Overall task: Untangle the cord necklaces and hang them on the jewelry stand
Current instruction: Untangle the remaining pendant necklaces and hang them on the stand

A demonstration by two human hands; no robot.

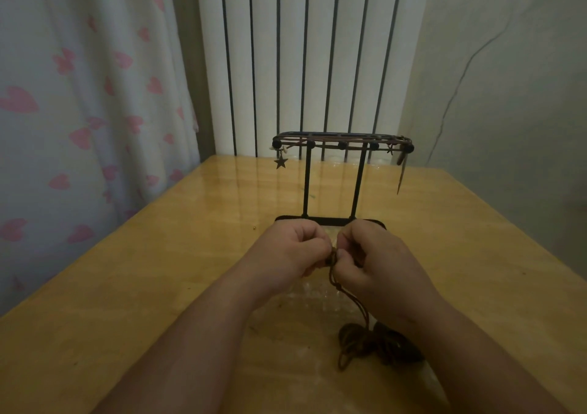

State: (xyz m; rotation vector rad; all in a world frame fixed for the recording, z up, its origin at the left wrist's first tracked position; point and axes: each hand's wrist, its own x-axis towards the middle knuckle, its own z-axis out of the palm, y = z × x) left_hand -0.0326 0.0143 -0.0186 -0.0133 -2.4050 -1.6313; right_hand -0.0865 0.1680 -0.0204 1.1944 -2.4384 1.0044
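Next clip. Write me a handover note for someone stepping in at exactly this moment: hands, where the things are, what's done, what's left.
Left hand: pinches the brown cord in front of the stand.
Right hand: pinches the same cord right beside it, fingertips nearly meeting.
The cord runs down to a tangled pile on the table, by the right forearm.
Done: beaded cords with a star pendant hang along the stand's top bar.
Left: work this cord free of the pile, hang it, then sort the rest.
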